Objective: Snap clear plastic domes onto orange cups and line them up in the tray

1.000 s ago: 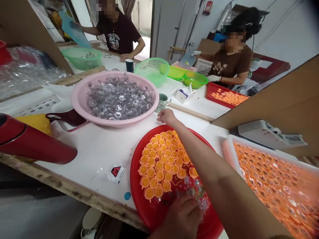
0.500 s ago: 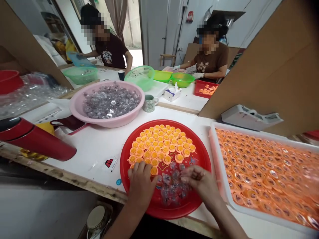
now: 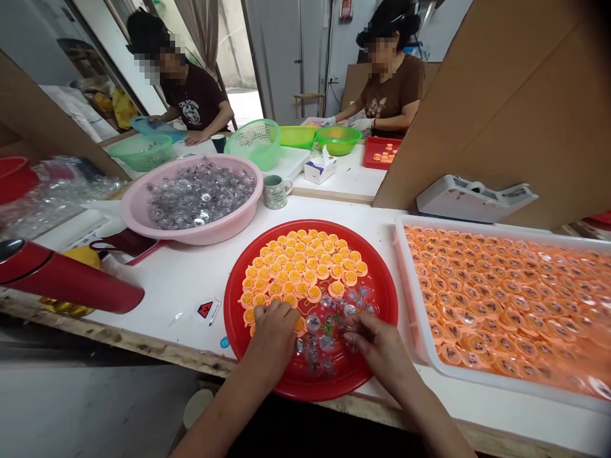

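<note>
Two bare hands work inside a round red tray (image 3: pixel 308 394) on a white tabletop (image 3: pixel 181 270). A second ago the right hand (image 3: pixel 377 340) was stretched past the tray's far edge, near a patterned green-grey mug (image 3: pixel 273 193); it is now back over the tray, so both hands are among the small pieces.

Small, round orange pieces with yellow centres (image 3: pixel 314 293) cover the tray's far and left parts. Small clear plastic pieces (image 3: pixel 313 323) lie nearer the person and to the right, more loosely spread than half a second ago.

The left hand (image 3: pixel 279 331) is palm down, fingers curled over the orange pieces at the near left; whether it grips one cannot be told. The right hand's thumb and forefinger are close together above the clear pieces; a clear piece may be between them, but blur hides it.

A wide pink plastic basin (image 3: pixel 191 236), heaped with clear pieces, stands beyond the tray to the left. To the right is a rectangular, translucent white tray (image 3: pixel 420 334) full of orange pieces.
</note>
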A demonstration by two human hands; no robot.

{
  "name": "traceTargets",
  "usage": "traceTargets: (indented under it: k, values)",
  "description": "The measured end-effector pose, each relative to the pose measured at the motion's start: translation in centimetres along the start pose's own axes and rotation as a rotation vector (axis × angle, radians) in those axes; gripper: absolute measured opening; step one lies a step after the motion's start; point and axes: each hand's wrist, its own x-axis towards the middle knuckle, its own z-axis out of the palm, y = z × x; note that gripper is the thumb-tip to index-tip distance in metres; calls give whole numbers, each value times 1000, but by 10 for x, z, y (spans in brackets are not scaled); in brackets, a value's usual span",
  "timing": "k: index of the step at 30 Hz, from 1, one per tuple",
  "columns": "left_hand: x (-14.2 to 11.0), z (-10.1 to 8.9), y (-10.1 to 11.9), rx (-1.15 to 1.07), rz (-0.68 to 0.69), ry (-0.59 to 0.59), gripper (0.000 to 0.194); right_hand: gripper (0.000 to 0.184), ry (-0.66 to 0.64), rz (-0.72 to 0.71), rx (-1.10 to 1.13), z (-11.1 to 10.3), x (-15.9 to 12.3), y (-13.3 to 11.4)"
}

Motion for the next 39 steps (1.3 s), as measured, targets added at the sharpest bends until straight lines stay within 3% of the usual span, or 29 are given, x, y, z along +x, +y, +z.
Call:
traceTargets:
  k: [6,11,14,20,26,32,37,39]
  values:
    - [0,-6,6,-142,-64,46,14,15,-8,97,298,7,-7,-10]
    - [-3,-18,18,-459,-124,56,16,25,-78,102,557,22,-8,-23]
    - [-4,-16,23,-619,-89,94,16,28,-74,126,617,27,-8,-23]
    - [-2,5,30,-738,-35,107,13,23,-12,76,604,8,-16,-27]
    - [0,19,40,-810,-78,68,11,21,-125,83,513,1,-27,-35]
    - [-3,27,44,-930,-117,41,11,26,50,126,529,-5,-29,-21]
    - [-2,31,48,-948,-121,21,7,21,-69,62,554,3,-31,-26]
    - [-2,31,48,-926,-115,38,5,20,-47,58,533,2,-31,-25]
